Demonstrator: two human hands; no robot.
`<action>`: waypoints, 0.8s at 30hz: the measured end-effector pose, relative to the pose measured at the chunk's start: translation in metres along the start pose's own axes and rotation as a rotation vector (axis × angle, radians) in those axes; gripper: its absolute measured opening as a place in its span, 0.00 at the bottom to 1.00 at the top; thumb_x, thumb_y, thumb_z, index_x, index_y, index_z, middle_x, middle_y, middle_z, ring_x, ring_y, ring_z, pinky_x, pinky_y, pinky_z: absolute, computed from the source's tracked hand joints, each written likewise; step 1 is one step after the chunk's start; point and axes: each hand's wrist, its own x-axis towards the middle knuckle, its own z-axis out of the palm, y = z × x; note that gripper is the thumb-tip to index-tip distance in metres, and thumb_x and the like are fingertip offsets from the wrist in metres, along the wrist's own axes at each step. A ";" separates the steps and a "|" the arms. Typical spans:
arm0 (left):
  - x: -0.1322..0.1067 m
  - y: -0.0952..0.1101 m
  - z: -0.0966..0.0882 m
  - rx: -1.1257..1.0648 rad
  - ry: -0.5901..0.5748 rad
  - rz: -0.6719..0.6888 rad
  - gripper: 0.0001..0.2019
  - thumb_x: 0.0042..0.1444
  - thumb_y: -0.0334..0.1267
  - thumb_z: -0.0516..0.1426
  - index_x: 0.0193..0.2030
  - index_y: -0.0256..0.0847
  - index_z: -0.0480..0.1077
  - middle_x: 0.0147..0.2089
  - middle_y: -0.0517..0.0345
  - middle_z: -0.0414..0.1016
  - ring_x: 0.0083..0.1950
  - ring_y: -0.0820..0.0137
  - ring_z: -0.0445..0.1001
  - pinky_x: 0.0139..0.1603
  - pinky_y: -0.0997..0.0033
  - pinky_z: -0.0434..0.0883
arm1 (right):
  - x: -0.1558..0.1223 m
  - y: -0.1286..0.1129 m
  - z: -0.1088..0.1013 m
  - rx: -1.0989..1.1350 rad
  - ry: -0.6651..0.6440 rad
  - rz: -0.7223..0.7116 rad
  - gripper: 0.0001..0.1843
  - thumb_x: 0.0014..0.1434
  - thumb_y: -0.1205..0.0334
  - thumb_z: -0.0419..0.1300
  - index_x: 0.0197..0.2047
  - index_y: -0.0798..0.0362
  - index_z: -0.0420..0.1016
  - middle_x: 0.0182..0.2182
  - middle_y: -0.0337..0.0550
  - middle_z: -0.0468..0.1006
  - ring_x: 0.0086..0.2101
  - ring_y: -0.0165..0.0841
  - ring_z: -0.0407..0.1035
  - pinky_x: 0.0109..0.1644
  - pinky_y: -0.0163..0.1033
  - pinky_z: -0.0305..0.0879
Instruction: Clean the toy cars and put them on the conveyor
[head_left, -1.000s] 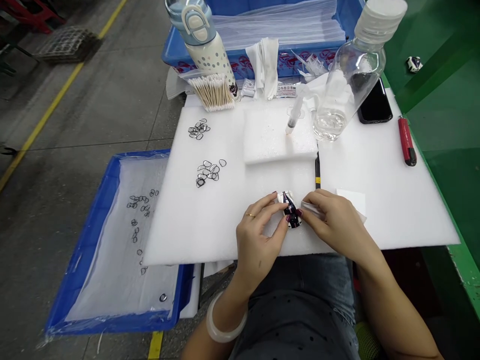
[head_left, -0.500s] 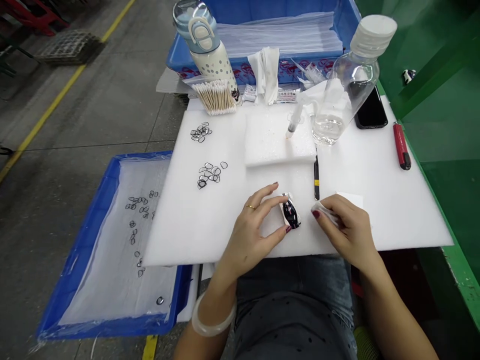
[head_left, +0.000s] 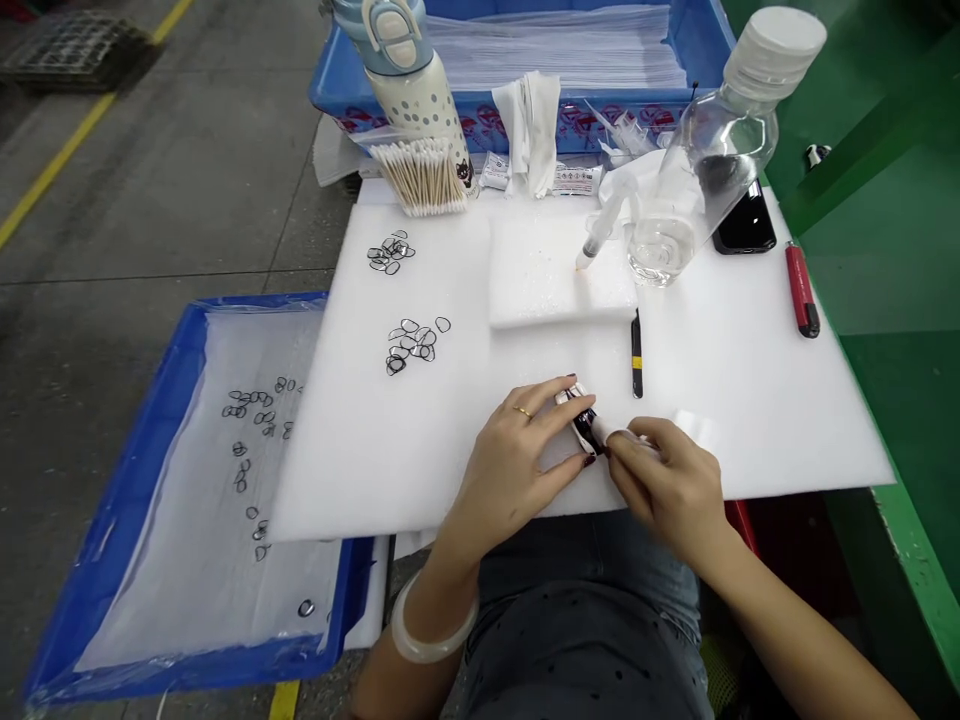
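Observation:
A small glossy black part with a white edge [head_left: 583,425] lies on the white foam board [head_left: 360,460] near its front edge. My left hand [head_left: 517,450] grips it between thumb and fingers from the left. In my right hand [head_left: 667,480] is a white cloth [head_left: 611,430], pinched so that its tip touches the black surface. The fingers partly cover the part. Black tweezers with a yellow band [head_left: 637,355] lie just beyond my right hand. A white piece of cloth or paper [head_left: 697,428] shows behind that hand.
Thin black rings [head_left: 412,345] lie in two groups at left, with more in a blue tray [head_left: 150,430] lower down. A foam block [head_left: 532,270] holds a syringe [head_left: 600,235]. Behind stand cotton swabs [head_left: 420,180], a bottle [head_left: 705,170] and a phone [head_left: 746,220]; a red cutter [head_left: 801,290] lies right.
My right hand has moved left, bringing the cloth onto the black part. My left fingers have closed in on the part from the left. The camera view has shifted slightly.

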 end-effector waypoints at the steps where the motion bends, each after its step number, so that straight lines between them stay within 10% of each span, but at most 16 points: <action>1: 0.000 0.000 0.000 0.002 0.001 0.003 0.24 0.57 0.32 0.62 0.60 0.49 0.68 0.64 0.53 0.68 0.62 0.58 0.67 0.60 0.50 0.70 | 0.001 0.002 -0.002 0.029 -0.018 0.043 0.09 0.64 0.68 0.56 0.44 0.54 0.77 0.36 0.47 0.76 0.28 0.28 0.68 0.29 0.34 0.64; 8: -0.006 -0.005 -0.002 -0.019 0.030 0.006 0.30 0.56 0.45 0.64 0.65 0.49 0.63 0.66 0.49 0.65 0.64 0.55 0.65 0.62 0.48 0.69 | 0.032 0.044 -0.037 -0.176 0.010 0.194 0.16 0.64 0.62 0.57 0.53 0.57 0.74 0.49 0.58 0.75 0.42 0.45 0.72 0.41 0.47 0.67; 17: -0.015 -0.017 -0.006 -0.002 0.232 -0.100 0.18 0.62 0.40 0.57 0.59 0.49 0.68 0.58 0.49 0.72 0.58 0.57 0.73 0.54 0.52 0.76 | 0.040 -0.013 0.005 0.016 -0.111 0.071 0.25 0.54 0.70 0.58 0.56 0.59 0.68 0.38 0.49 0.80 0.37 0.42 0.72 0.42 0.47 0.68; 21: -0.018 -0.023 0.003 0.045 0.180 -0.137 0.16 0.61 0.43 0.57 0.55 0.47 0.73 0.58 0.51 0.74 0.58 0.57 0.74 0.53 0.56 0.77 | 0.015 0.069 -0.034 -0.082 0.146 0.301 0.24 0.57 0.65 0.55 0.58 0.53 0.67 0.42 0.50 0.80 0.40 0.42 0.74 0.43 0.46 0.69; 24: -0.020 -0.027 0.016 0.044 0.241 -0.119 0.15 0.62 0.46 0.54 0.51 0.47 0.76 0.57 0.52 0.74 0.56 0.58 0.75 0.52 0.58 0.77 | -0.036 0.159 -0.084 -0.257 0.156 0.800 0.25 0.55 0.59 0.58 0.56 0.52 0.68 0.43 0.50 0.80 0.37 0.42 0.75 0.37 0.43 0.67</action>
